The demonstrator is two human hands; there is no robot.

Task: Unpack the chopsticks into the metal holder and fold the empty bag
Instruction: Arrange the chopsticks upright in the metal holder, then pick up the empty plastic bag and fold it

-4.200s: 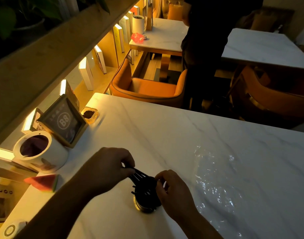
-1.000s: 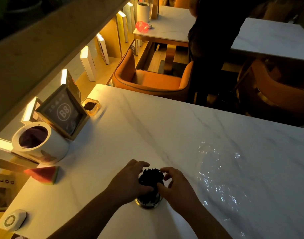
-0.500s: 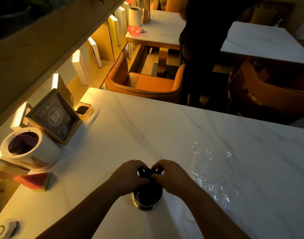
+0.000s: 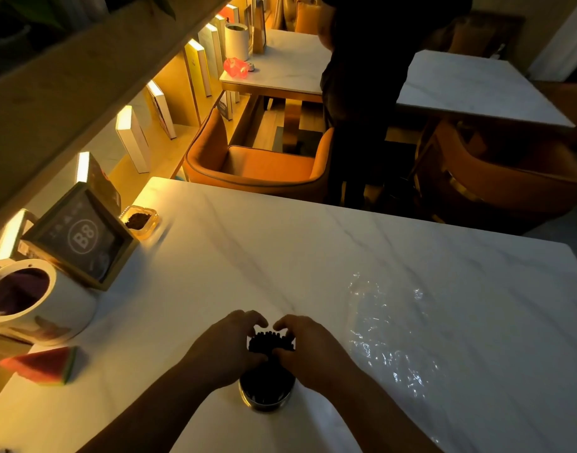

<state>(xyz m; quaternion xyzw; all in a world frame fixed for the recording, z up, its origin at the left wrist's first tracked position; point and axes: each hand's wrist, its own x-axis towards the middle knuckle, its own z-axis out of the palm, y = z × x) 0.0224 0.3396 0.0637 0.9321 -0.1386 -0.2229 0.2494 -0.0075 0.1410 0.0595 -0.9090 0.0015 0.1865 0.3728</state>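
Note:
A bundle of black chopsticks (image 4: 270, 341) stands upright in the round metal holder (image 4: 267, 398) near the front edge of the white marble table (image 4: 280, 256). My left hand (image 4: 228, 348) cups the bundle's top from the left, and my right hand (image 4: 308, 349) cups it from the right, fingers curled around the tips. The clear, crinkled empty bag (image 4: 385, 338) lies flat on the table to the right of my hands, seen mostly as glints.
Along the table's left edge stand a white cylindrical container (image 4: 35, 302), a framed B8 sign (image 4: 81, 238), a small glass dish (image 4: 139, 221) and a watermelon-slice object (image 4: 40, 366). An orange chair (image 4: 257, 165) and a person in dark clothes (image 4: 362, 93) are beyond the far edge.
The chopsticks leaned loosely in the holder several seconds ago; both hands have closed in around their tops, and the bundle stands gathered and upright. The camera has shifted slightly.

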